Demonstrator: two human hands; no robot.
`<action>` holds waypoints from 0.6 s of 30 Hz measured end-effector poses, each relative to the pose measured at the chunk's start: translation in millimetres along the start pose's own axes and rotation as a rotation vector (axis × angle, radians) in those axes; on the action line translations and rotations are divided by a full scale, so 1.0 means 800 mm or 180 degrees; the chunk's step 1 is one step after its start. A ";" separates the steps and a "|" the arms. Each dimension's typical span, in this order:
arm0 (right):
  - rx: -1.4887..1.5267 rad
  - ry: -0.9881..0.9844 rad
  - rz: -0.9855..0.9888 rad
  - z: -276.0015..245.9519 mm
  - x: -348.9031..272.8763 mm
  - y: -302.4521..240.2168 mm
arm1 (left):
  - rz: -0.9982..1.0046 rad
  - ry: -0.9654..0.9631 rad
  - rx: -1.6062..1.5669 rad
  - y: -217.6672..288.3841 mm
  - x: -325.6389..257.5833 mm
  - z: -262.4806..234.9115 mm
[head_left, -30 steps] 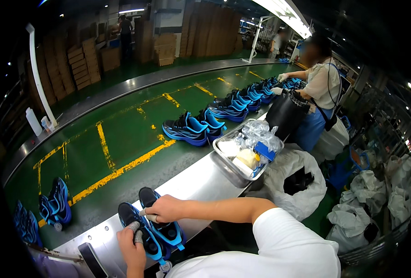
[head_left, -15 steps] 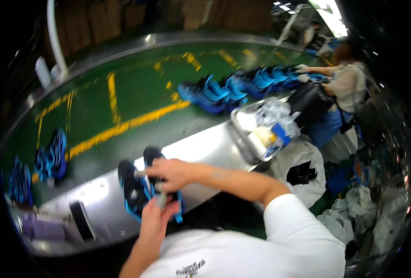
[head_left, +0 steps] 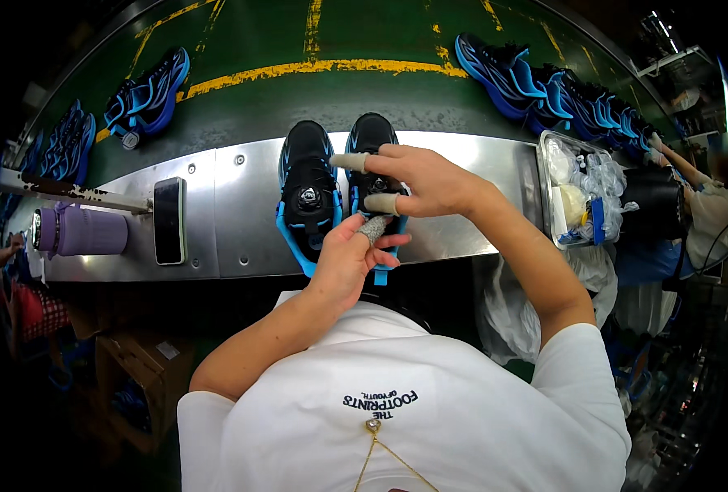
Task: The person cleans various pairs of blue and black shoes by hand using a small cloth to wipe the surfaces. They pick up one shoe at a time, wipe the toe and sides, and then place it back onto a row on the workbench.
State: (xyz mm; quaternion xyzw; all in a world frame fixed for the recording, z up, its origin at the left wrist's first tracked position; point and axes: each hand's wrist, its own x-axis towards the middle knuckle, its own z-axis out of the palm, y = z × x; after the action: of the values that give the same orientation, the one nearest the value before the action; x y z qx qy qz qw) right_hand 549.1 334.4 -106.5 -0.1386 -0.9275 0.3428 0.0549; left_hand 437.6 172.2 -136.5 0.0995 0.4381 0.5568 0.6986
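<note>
Two black and blue sneakers stand side by side on the metal bench in front of me, toes pointing away: a left sneaker (head_left: 307, 176) and a right sneaker (head_left: 372, 135). Each has a round dial on its tongue. My right hand (head_left: 425, 182) reaches over the right sneaker, pale covers on its index finger and thumb, which are spread on either side of the dial. Close below, my left hand (head_left: 349, 256) is at that sneaker's collar, its fingers apart and one wearing a grey knitted cover. The grey-covered fingertip meets my right thumb. Neither hand visibly grips anything.
On the bench's left lie a phone (head_left: 169, 221) and a purple bottle (head_left: 91, 231) beside a metal bar. A tray (head_left: 554, 205) with crumpled plastic stands at the right. More sneakers (head_left: 507, 78) line the green surface beyond. A co-worker (head_left: 712, 209) is at the far right.
My view has swung round and levelled, so the bench now runs straight across. Both hands stay over the right sneaker, in much the same pose.
</note>
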 end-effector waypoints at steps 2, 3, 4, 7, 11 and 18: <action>-0.0242 -0.0073 -0.0261 0.006 0.005 -0.001 | 0.0042 0.0032 0.0010 -0.002 -0.001 0.003; -0.0352 -0.0055 -0.0182 0.010 0.006 -0.004 | 0.0033 0.0030 0.0016 -0.003 -0.002 0.003; -0.0348 -0.0047 -0.0174 0.017 0.004 -0.005 | 0.0041 0.0011 -0.0047 -0.005 -0.002 0.003; -0.0498 0.0075 0.0327 0.028 0.000 0.000 | 0.0074 0.0041 -0.0095 -0.007 -0.001 0.004; -0.0119 0.0398 -0.0227 0.009 -0.001 0.009 | 0.0095 0.0045 -0.0079 -0.005 -0.002 0.014; -0.0561 0.0320 0.0137 0.024 -0.005 0.005 | 0.0079 0.0081 -0.0099 -0.008 0.001 0.016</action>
State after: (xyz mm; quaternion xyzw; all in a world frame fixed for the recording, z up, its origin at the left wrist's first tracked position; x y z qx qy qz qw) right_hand 549.8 324.0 -124.0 -0.1798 -0.9470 0.2535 0.0816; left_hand 451.1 175.1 -133.7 0.0870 0.4370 0.5734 0.6875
